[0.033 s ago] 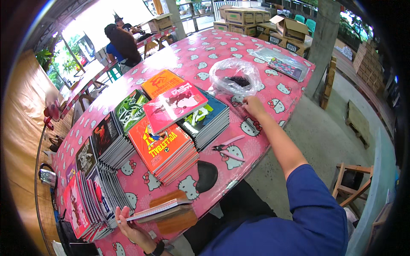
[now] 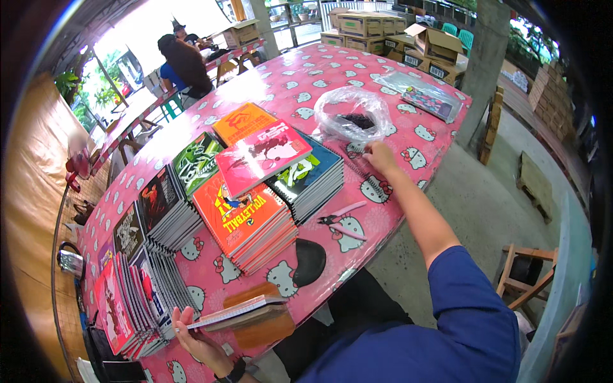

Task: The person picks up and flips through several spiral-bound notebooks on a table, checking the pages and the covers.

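Observation:
My left hand (image 2: 199,348) is closed on the end of a notebook without a visible coil (image 2: 246,313), seen nearly edge-on above a brown board (image 2: 263,333). My right hand (image 2: 380,157) is closed in a pinch beside a clear plastic bag (image 2: 327,102); what its fingertips hold is hidden. Dark spiral coils (image 2: 357,121) fill the bag's middle. Under my right wrist a black spiral coil (image 2: 382,186) lies on the table. Pink-handled cutting pliers (image 2: 345,225) and a black rounded pad (image 2: 310,263) lie between my hands.
Stacks of spiral notebooks (image 2: 239,217) in several colours cover the left half of the pink patterned table (image 2: 281,83). A flat plastic packet (image 2: 431,101) lies at the far right. Cardboard boxes (image 2: 364,25) and a concrete pillar (image 2: 482,57) stand beyond. Two people (image 2: 185,67) sit at another table.

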Available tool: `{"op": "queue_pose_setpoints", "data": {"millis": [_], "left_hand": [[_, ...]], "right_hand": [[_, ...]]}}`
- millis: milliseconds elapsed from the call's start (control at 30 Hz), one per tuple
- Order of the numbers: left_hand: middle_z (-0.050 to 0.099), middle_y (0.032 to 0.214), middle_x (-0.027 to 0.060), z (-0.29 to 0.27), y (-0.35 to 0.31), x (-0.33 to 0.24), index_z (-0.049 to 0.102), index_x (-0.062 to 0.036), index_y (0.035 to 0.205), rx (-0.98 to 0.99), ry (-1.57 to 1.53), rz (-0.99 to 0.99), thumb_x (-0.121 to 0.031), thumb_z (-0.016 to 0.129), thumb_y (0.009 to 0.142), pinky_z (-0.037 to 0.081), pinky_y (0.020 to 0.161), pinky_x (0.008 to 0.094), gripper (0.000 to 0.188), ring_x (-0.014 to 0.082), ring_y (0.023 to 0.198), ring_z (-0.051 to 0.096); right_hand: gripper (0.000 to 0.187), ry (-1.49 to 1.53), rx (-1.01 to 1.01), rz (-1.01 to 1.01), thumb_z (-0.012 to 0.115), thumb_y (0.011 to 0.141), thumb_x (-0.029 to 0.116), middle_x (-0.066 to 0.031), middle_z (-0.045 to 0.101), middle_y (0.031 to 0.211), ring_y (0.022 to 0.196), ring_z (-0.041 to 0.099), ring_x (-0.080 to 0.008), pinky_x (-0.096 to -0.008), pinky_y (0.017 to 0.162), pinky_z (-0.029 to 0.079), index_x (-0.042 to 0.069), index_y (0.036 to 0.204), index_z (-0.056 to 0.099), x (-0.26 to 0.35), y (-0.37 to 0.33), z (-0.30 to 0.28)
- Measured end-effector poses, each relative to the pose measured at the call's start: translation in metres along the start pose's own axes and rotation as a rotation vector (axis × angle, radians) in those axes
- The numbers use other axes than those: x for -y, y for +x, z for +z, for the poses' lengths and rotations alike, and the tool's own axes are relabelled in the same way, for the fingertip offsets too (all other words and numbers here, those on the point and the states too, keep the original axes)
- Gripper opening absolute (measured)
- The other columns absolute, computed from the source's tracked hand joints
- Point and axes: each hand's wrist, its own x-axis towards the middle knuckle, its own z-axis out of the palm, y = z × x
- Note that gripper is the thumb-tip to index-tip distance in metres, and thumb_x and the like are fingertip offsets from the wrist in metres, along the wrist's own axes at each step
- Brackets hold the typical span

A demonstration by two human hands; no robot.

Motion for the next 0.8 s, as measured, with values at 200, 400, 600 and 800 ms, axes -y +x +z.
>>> {"op": "queue_pose_setpoints", "data": {"millis": [200, 400, 600, 800], "left_hand": [[0.044, 0.131, 0.0181, 0.000, -0.012, -0.024, 0.033, 0.0021, 0.135, -0.079, 0.411, 0.608, -0.050, 0.038, 0.091, 0.019, 0.107, 0.0454, 0.069, 0.0268, 0.128, 0.034], [0.050, 0.120, 0.0131, 0.065, -0.062, -0.040, 0.038, -0.0037, 0.133, 0.462, 1.021, 0.683, -0.057, 0.065, 0.068, 0.000, 0.105, 0.0608, 0.088, 0.0321, 0.124, 0.038], [0.052, 0.090, 0.0031, 0.082, -0.066, -0.026, 0.060, -0.0137, 0.096, 0.417, 1.014, 0.712, -0.034, 0.071, 0.065, 0.001, 0.103, 0.0650, 0.039, 0.0241, 0.101, 0.049], [0.056, 0.102, 0.0015, 0.090, -0.068, -0.018, 0.060, -0.0147, 0.097, 0.322, 0.999, 0.731, -0.030, 0.067, 0.068, -0.006, 0.103, 0.0634, 0.033, 0.0232, 0.110, 0.048]], "right_hand": [[0.030, 0.081, -0.295, -0.195, 0.053, 0.075, 0.003, -0.0188, 0.056, 0.097, 0.088, 0.056, -0.0333, -0.0395, 0.081, 0.045, 0.003, 0.104, 0.059, 0.037, -0.014, -0.058], [0.033, 0.714, 0.124, -0.140, 0.048, 0.084, 0.005, -0.0051, 0.047, 0.081, 0.070, 0.044, -0.0098, -0.0240, 0.062, 0.038, 0.003, 0.117, 0.048, 0.174, -0.136, -0.113], [0.029, 0.873, 0.774, -0.375, 0.044, 0.094, 0.011, -0.0085, 0.053, 0.080, 0.073, 0.054, -0.0167, -0.0299, 0.067, 0.045, 0.002, 0.120, 0.048, 0.239, -0.205, -0.087], [0.021, 0.788, 0.588, -0.559, 0.056, 0.084, 0.006, -0.0124, 0.059, 0.087, 0.081, 0.060, -0.0250, -0.0319, 0.072, 0.048, 0.003, 0.104, 0.060, 0.251, -0.198, -0.066]]}}
